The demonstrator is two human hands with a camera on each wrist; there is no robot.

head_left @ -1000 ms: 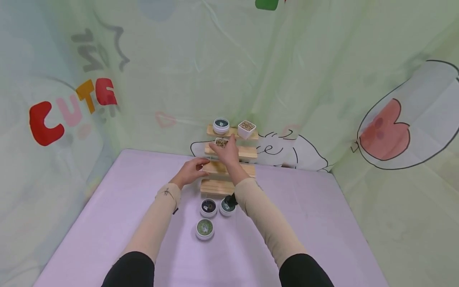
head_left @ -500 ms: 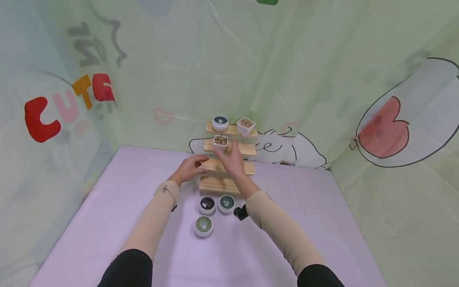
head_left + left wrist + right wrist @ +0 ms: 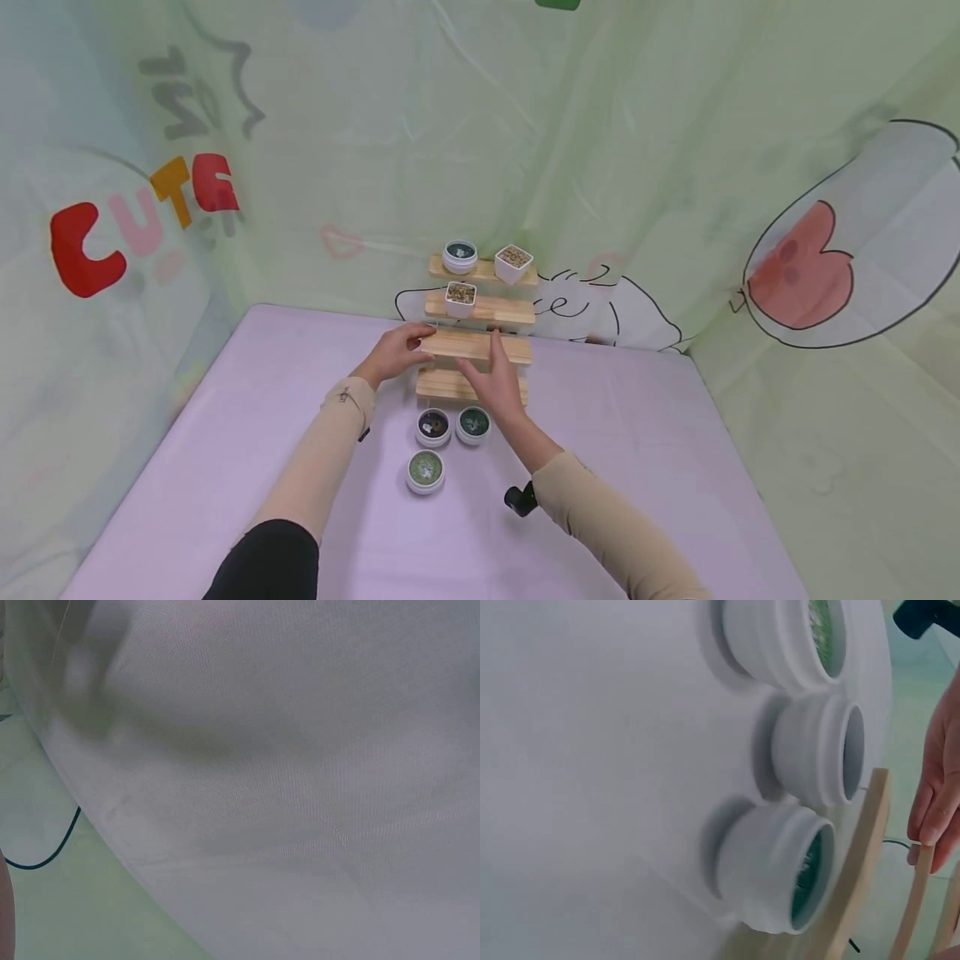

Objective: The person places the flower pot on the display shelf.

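Observation:
A four-step wooden display rack (image 3: 502, 310) stands at the table's far edge in the head view. My left hand (image 3: 392, 355) pinches the left end of its third plank from the top; the right wrist view shows those fingers (image 3: 933, 825) on the wood. My right hand (image 3: 497, 385) hovers over the two lower planks, thumb and forefinger spread, holding nothing. One square white pot of brown grains (image 3: 461, 300) sits on the second plank at left. The top plank bears a round white jar (image 3: 460, 257) with a dark filling and another square pot (image 3: 514, 264).
In front of the rack, on the lilac tablecloth (image 3: 600, 467), stand a dark-filled jar (image 3: 432, 427), a deep green one (image 3: 473, 426) and a light green one (image 3: 425, 472). A printed curtain (image 3: 375, 167) hangs close behind the rack. The left wrist view shows mostly cloth.
My right hand has let go of the square pot on the second plank and drawn back down toward me, to the right. My left hand has kept its place on the rack.

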